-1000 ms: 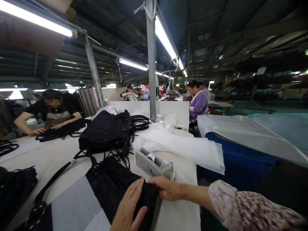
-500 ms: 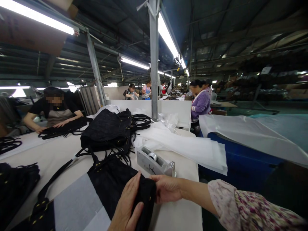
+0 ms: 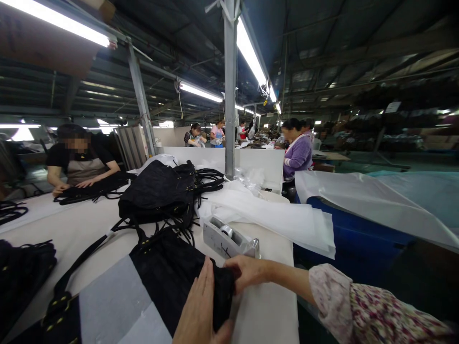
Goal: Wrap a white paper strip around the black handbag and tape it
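A black handbag [image 3: 161,272] with brass-coloured studs lies on the pale table before me, a sheet of white paper [image 3: 111,296] across its middle. My left hand [image 3: 201,306] rests on the bag near its right end, fingers stretched out and the thumb apart. At that same end, my right hand [image 3: 247,273] has its fingers curled round the bag's edge; the fingertips are hidden behind the fabric. Just beyond my right hand stands a grey tape dispenser [image 3: 229,239], not touched. One long black strap [image 3: 86,258] loops out to the left of the bag.
More black bags [image 3: 154,191] with fringes are piled behind. White sheets [image 3: 272,220] hang over the table's right edge, near a blue bin [image 3: 351,239] draped with plastic. A co-worker [image 3: 81,157] handles black fabric at the left. A metal post [image 3: 230,95] rises behind the table.
My left hand has slid slightly right along the bag's end. My right fingers have shifted a little at the edge, and the bag's end looks bent differently. The view has moved slightly.
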### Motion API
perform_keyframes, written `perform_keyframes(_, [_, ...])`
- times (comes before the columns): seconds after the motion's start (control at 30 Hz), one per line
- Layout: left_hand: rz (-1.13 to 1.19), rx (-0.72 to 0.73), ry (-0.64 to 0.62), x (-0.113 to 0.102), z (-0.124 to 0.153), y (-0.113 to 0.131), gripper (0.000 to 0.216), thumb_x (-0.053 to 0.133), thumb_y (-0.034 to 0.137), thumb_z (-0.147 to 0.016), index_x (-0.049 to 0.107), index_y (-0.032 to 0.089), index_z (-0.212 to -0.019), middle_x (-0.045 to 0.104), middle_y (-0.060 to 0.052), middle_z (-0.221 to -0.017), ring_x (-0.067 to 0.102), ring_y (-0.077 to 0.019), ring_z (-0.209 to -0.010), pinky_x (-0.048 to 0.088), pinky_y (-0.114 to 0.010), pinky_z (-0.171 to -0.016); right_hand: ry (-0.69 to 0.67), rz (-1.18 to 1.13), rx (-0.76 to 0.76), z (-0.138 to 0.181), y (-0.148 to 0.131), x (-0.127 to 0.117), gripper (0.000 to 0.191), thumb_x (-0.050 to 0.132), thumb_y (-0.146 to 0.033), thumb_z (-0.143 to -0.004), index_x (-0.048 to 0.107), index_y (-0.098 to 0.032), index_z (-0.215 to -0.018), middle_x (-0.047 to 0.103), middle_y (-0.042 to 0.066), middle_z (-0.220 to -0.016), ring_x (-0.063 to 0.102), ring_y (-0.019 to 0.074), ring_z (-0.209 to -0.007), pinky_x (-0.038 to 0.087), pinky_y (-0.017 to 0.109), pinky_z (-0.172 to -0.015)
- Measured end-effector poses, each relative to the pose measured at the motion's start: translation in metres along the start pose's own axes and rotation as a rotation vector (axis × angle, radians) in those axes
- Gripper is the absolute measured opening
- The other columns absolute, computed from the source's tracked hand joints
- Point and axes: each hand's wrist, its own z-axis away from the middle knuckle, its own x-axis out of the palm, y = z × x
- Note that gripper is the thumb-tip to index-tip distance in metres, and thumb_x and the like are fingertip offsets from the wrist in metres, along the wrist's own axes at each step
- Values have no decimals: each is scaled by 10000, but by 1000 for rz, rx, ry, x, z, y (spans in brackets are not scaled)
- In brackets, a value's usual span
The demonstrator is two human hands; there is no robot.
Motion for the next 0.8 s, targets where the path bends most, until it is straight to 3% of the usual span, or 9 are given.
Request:
perform_keyframes(0.07, [-24, -19, 4, 5, 1, 0, 1055, 532, 73, -680, -106, 124, -1519, 114, -222, -1561, 251, -394, -1395, 390, -562, -1047, -36, 2, -38, 5, -4, -3, 450, 890, -255, -495, 589, -165, -816, 631, -41, -763, 593, 112, -706, 481, 196, -678])
perform_keyframes(0.2, [34, -72, 7, 15, 1, -5, 941, 427, 14, -709, -11, 128, -1534, 131, -194, -1571, 237, -343, -1412, 395, -508, -1081, -23, -8, 7, 3, -4, 0, 551, 923, -320, -415, 571, -159, -806, 641, -30, -772, 603, 130, -714, 501, 223, -674])
perform_keyframes(0.33, [126, -248, 138, 34, -2, -12, 604, 358, 76, -865, 357, 88, -1469, 369, -227, -1496, 360, -322, -1384, 413, -494, -1092, 189, 57, 12, -7, 8, 13, 417, 832, -337, -548, 508, -167, -748, 613, -30, -680, 587, 127, -576, 491, 220, -506])
perform_keyframes(0.47, [150, -288, 182, 46, -3, -12, 542, 329, 110, -911, 431, 180, -1438, 443, -167, -1468, 414, -289, -1363, 415, -507, -1086, 418, 297, 7, -13, 12, 22, 331, 778, -237, -597, 470, -172, -701, 523, -55, -629, 514, 102, -468, 385, 170, -332])
perform_keyframes(0.57, [135, -320, 61, 39, -5, -1, 595, 355, 118, -883, 350, 136, -1478, 352, -181, -1514, 336, -305, -1406, 372, -537, -1099, 340, 195, 60, -13, 8, 22, 287, 728, -220, -628, 465, -173, -734, 518, -61, -638, 528, 104, -447, 444, 195, -343])
perform_keyframes(0.73, [115, -508, -403, 9, -16, 24, 888, 477, 179, -725, 87, 36, -1510, -49, -122, -1576, 5, -275, -1476, 158, -447, -1196, 202, 33, 99, -3, 5, 18, 192, 597, -242, -728, 461, -177, -847, 574, -55, -583, 556, 120, -401, 432, 178, -349])
perform_keyframes(0.8, [165, -541, -448, 2, -20, 32, 906, 456, 166, -711, 45, 56, -1511, -79, -86, -1573, -32, -235, -1477, 112, -398, -1204, 217, 17, 123, 3, 8, 18, 189, 594, -217, -711, 467, -177, -845, 573, -57, -552, 542, 122, -380, 431, 181, -339])
